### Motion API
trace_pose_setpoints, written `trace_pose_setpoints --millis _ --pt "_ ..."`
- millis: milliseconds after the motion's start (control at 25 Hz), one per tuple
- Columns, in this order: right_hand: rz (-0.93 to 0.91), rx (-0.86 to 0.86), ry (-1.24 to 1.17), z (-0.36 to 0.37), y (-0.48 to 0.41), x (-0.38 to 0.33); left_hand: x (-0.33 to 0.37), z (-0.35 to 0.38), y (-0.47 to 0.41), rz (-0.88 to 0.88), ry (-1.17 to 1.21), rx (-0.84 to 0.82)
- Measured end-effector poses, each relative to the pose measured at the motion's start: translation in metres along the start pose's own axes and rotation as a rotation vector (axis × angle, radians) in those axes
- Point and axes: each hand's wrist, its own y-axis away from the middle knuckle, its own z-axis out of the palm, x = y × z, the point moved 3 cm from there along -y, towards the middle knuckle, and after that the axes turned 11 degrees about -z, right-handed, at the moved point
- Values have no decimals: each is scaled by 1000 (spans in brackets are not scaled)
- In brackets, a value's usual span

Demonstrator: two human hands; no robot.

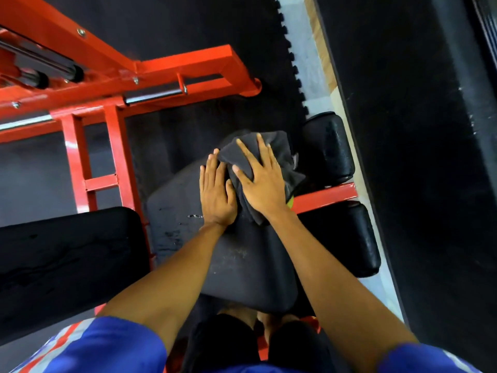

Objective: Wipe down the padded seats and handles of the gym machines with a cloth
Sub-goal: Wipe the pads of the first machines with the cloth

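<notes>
We press the grey cloth (265,160) flat on the padded seat (242,254) at its twelve o'clock end — right hand (262,184) fingers spread, left hand (216,195) fingers together beside it. The roller pads (326,149) at three o'clock look unwiped.

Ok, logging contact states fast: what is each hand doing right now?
Left hand: open, flat on the black padded seat.
Right hand: open, pressing the dark grey cloth down.

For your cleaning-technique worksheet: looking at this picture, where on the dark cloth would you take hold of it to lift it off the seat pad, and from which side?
Take the cloth at its loose bunched folds on the right edge, coming from the right. There it hangs off the seat pad, so fingers can probably close around it; the middle lies pressed flat under the right hand.
</notes>
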Motion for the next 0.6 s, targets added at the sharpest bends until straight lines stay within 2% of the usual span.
trace_pose_setpoints --millis 40,120,240,280,320,360,480,520,600 --pt "-44 -4 4 3 -16 4 0 0 1 -2 0 -3" --pt "79 -40 -144 11 -52 23 2 -1 1 -1 6 -4" --pt "600 -109 -534 11 -83 64 7 -2 2 -15 9 -9" --pt "706 -133 -596 12 -82 67 7 -2 3 -20 18 -11" --pt "710 -120 -574 12 -75 63 7 -3 3 -20 25 -12" --pt "616 -80 -478 10 -63 53 7 -3 3 -18 26 -11" --pt "161 -45 -118 4 -20 15 3 -3 2 -11 24 -14" --pt "81 -51 -69 4 -13 12 3 -2 3 -15 15 -13" --pt "172 -86 -218 -1 -25 20 4 -2 4 -30 -4 -7"
